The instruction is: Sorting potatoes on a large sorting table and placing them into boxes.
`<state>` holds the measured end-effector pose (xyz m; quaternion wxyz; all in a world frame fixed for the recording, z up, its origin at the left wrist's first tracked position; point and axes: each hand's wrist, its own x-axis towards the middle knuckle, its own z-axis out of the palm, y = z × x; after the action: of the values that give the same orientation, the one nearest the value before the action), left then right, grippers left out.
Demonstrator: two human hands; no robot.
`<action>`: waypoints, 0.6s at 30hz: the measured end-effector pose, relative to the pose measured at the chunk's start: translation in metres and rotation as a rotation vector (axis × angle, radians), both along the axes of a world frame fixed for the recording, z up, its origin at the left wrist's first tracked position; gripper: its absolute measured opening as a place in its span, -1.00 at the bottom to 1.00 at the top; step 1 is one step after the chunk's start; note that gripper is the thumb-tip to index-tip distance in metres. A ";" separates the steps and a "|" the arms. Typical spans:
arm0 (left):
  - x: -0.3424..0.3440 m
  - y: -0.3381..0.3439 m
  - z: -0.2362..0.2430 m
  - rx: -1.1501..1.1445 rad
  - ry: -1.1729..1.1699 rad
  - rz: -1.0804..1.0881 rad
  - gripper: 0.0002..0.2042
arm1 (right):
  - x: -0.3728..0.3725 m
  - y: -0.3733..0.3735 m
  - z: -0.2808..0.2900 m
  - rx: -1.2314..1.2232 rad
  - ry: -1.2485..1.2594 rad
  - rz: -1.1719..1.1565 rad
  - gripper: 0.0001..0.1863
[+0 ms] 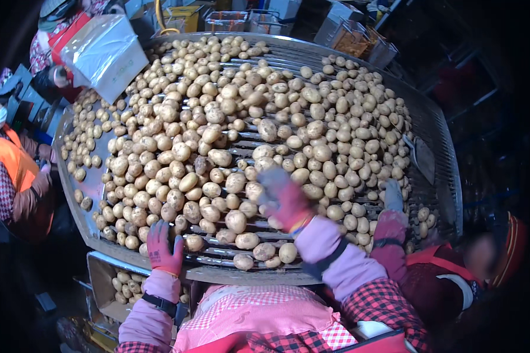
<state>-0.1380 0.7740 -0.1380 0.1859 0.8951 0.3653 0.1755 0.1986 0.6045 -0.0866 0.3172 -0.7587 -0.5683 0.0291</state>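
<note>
Many potatoes [235, 183] cover a slatted metal sorting table [215, 257] in front of me. My left hand [164, 248], in a pink glove with grey fingertips, lies at the table's near edge. Its fingers are stretched out and apart beside the nearest potatoes, and it holds nothing. Over the middle of the near half reaches my right hand [284, 199], gloved the same way and smeared by motion. Potatoes lie all around it; whether its fingers grip one is not visible. Bare slats show below and beyond that hand.
A co-worker's gloved hand [392, 203] reaches onto the table close on my right. Far left, a person tilts a white box [107, 59] over the rim; another stands in an orange vest [10, 162]. A crate of potatoes [109, 281] sits below the near edge. A grey plate [423, 160] lies at right.
</note>
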 end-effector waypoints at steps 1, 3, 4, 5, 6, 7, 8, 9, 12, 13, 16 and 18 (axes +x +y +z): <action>0.003 0.000 0.000 0.017 -0.013 0.013 -0.41 | 0.028 0.009 0.003 -0.104 0.039 -0.233 -0.37; 0.035 -0.011 0.025 0.006 -0.204 -0.066 -0.41 | 0.079 0.026 -0.025 -0.139 -0.267 -0.481 -0.23; 0.055 -0.017 0.041 0.000 -0.272 -0.200 -0.43 | 0.096 0.044 -0.028 -0.184 -0.261 -0.472 -0.18; 0.076 -0.021 0.057 -0.068 -0.213 -0.314 -0.44 | 0.116 0.066 -0.033 -0.216 -0.279 -0.459 -0.15; 0.097 -0.025 0.062 -0.056 -0.082 -0.428 -0.39 | 0.132 0.085 -0.033 -0.259 -0.301 -0.457 -0.14; 0.115 -0.028 0.057 0.003 -0.028 -0.502 -0.37 | 0.148 0.101 -0.037 -0.350 -0.307 -0.498 -0.14; 0.120 -0.018 0.046 -0.027 0.046 -0.502 -0.35 | 0.153 0.116 -0.040 -0.503 -0.221 -0.495 -0.14; 0.122 -0.005 0.034 -0.057 0.115 -0.507 -0.32 | 0.155 0.126 -0.042 -0.655 -0.140 -0.497 -0.14; 0.091 0.037 0.019 0.049 0.133 -0.417 -0.28 | 0.117 0.120 -0.040 -0.623 -0.149 -0.362 -0.17; 0.083 0.049 0.012 0.127 0.167 -0.397 -0.28 | 0.108 0.105 -0.047 -0.566 -0.121 -0.330 -0.18; 0.061 0.091 0.011 0.157 0.160 -0.295 -0.32 | 0.045 0.045 -0.037 -0.180 0.077 -0.171 -0.29; 0.047 0.119 0.001 0.102 0.274 -0.208 -0.36 | -0.003 0.010 -0.036 -0.131 0.105 -0.082 -0.34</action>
<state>-0.0913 0.8933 -0.1374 0.1057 0.9518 0.2835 0.0501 0.1956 0.6148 -0.1222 0.2974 -0.7977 -0.5163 0.0929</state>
